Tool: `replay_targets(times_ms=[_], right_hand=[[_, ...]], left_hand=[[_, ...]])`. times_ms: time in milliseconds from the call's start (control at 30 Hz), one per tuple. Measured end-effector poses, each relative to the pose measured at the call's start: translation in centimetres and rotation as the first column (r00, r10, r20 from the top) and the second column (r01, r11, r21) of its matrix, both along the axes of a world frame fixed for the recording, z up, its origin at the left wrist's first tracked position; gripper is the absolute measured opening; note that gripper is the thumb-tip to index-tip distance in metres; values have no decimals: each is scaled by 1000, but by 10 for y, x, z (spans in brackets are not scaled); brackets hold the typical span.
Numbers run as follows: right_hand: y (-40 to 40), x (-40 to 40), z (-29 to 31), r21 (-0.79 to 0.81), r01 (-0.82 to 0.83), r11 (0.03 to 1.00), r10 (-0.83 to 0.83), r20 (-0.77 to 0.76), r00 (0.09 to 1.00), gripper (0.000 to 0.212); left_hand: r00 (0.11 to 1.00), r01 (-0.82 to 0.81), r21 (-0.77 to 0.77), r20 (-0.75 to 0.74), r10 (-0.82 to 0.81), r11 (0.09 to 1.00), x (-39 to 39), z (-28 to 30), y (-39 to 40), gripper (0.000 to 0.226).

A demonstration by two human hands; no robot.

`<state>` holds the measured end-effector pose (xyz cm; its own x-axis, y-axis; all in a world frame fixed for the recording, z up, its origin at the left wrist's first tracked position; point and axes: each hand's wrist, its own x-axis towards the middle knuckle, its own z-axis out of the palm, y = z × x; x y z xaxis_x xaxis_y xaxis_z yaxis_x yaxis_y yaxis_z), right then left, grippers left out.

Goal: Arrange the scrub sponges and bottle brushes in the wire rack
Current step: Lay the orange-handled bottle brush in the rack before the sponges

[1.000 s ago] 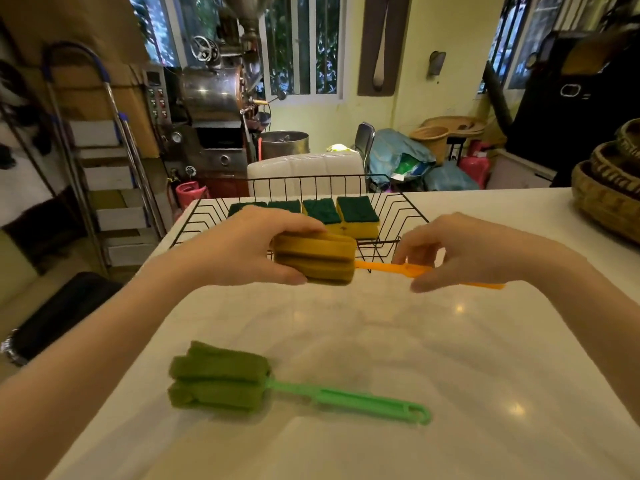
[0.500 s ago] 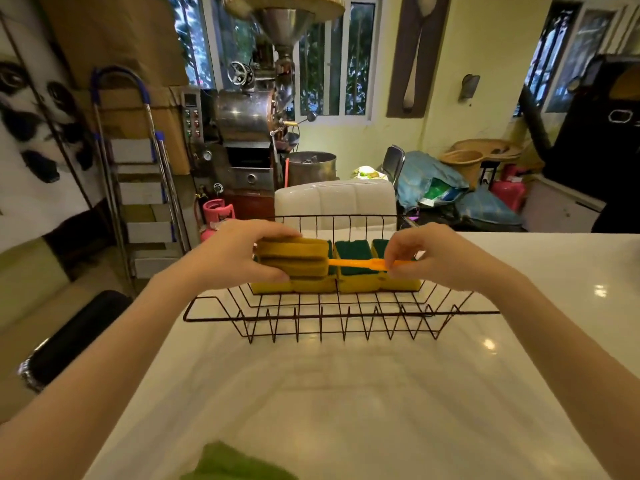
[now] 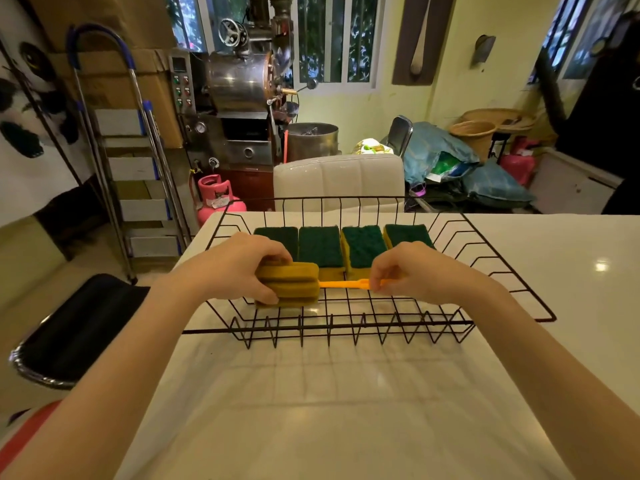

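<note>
A black wire rack (image 3: pixel 498 271) stands on the white counter. Several green-topped yellow scrub sponges (image 3: pixel 320 249) lie in a row along its far side. Both hands hold an orange bottle brush (image 3: pixel 343 284) low inside the rack, in front of the sponges. My left hand (image 3: pixel 239 271) grips its mustard sponge head (image 3: pixel 289 284). My right hand (image 3: pixel 415 275) pinches the thin orange handle. Whether the brush touches the rack floor I cannot tell. The green bottle brush is out of view.
The white counter (image 3: pixel 346 410) stretches toward me from the rack. Off its left edge stand a black stool (image 3: pixel 79 327) and a step ladder (image 3: pixel 131 161). A white chair back (image 3: pixel 339 178) sits right behind the rack.
Both hands have carried the orange brush from above the counter forward and down into the rack, in front of the sponges. My view has lifted, so the green brush has dropped out of sight.
</note>
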<state>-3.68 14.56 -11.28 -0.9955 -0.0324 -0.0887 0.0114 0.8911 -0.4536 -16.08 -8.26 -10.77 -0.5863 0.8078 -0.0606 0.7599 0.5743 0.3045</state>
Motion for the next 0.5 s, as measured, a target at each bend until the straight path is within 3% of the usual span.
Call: replay_targets(times_ms=[167,500], right_hand=[[-4,-1,-4,50,-45,998,38,145,989,14],[-9,0,-1,84,-87,993,70,185,980,33]], left_hand=[[999,-28,-112,14,30,993,1,-6,3,52],[996,-68,-198,-71,55,978,5,-7,6,50]])
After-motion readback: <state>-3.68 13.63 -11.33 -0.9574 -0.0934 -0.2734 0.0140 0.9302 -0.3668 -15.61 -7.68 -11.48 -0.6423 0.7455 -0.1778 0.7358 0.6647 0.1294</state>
